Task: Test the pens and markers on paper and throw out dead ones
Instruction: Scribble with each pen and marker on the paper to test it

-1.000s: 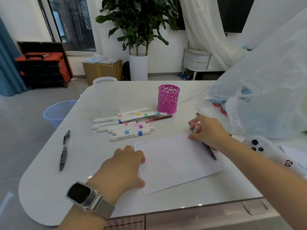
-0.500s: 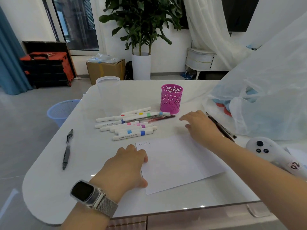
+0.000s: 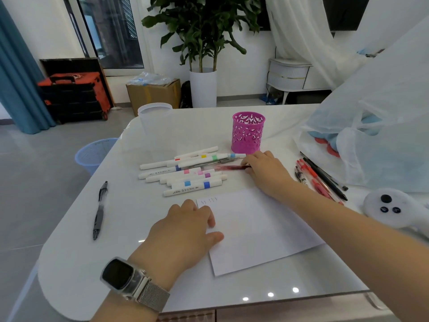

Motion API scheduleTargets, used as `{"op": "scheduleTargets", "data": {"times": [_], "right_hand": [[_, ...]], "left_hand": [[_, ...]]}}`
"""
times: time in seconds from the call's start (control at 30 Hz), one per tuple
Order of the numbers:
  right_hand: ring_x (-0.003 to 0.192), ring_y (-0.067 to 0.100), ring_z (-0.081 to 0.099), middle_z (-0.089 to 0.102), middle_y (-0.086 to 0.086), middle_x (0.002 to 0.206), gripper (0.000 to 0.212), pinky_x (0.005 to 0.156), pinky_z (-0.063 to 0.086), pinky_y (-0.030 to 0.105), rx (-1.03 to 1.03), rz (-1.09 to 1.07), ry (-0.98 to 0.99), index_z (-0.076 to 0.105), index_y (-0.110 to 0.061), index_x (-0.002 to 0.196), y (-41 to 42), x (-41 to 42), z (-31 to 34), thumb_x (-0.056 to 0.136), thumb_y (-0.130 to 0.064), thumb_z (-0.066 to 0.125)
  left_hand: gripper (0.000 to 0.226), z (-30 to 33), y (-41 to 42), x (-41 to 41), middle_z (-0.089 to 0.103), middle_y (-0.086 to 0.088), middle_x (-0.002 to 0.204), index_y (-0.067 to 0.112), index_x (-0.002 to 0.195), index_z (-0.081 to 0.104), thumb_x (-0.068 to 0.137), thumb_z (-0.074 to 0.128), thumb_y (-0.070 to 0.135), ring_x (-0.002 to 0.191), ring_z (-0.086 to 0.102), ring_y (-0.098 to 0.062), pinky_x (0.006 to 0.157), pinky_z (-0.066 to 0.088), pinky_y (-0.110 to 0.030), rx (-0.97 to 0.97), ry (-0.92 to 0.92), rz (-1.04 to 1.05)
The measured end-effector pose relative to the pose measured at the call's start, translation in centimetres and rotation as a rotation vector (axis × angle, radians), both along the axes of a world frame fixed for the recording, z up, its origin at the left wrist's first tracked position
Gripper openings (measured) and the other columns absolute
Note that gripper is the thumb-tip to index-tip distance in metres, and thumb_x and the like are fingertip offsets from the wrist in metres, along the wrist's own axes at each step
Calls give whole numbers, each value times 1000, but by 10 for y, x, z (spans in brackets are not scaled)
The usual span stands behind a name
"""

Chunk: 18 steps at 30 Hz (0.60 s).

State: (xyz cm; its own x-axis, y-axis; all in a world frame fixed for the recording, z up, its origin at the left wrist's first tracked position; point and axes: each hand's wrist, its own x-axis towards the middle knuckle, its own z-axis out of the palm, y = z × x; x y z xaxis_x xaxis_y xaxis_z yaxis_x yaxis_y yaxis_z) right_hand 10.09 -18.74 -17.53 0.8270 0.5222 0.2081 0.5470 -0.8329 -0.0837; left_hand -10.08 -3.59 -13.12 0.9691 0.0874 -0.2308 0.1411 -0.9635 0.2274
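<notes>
1. My right hand (image 3: pixel 267 173) reaches the red pen (image 3: pixel 228 168) lying beside the white markers (image 3: pixel 185 175) — fingertips touching its end, whether pinched I cannot tell.
2. My left hand (image 3: pixel 185 231) presses the paper (image 3: pixel 262 228), fingers relaxed.
3. The pen looks light, stiff, slippery — I'd pinch mid-barrel.

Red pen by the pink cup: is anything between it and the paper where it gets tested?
Nothing visible blocks it. The right hand touches the red pen at its right end, and bare table runs from there to the paper. The white markers lie left of that path; the left hand rests on the paper's left edge.
</notes>
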Motion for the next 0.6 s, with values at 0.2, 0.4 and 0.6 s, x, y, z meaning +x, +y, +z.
{"op": "scheduleTargets", "data": {"times": [0.2,0.4,0.6], "right_hand": [[107,26,47,56,7,114,24,78,37,34,-104,-73,-127,49,-10,114,-9,-15,7,104,-24,33],[72,9,52,60,-1,85,13,59,40,18,525,32,130,54,-16,101,-22,-54,58,101,-23,43],[58,1,57,67,-4,71,8,60,50,14,798,295,438,66,-21,86,-9,-102,99,92,-18,60]], "left_hand": [[37,3,-1,-1,42,9,110,30,111,53,93,33,55,107,43,-13,92,43,-32,-22,-14,30],[43,15,7,2,38,3,131,25,132,44,93,46,42,105,57,-19,89,46,-35,-182,-540,222],[35,23,13,0,44,3,125,27,127,45,94,46,38,97,56,-19,82,45,-31,-233,-652,245]]}}
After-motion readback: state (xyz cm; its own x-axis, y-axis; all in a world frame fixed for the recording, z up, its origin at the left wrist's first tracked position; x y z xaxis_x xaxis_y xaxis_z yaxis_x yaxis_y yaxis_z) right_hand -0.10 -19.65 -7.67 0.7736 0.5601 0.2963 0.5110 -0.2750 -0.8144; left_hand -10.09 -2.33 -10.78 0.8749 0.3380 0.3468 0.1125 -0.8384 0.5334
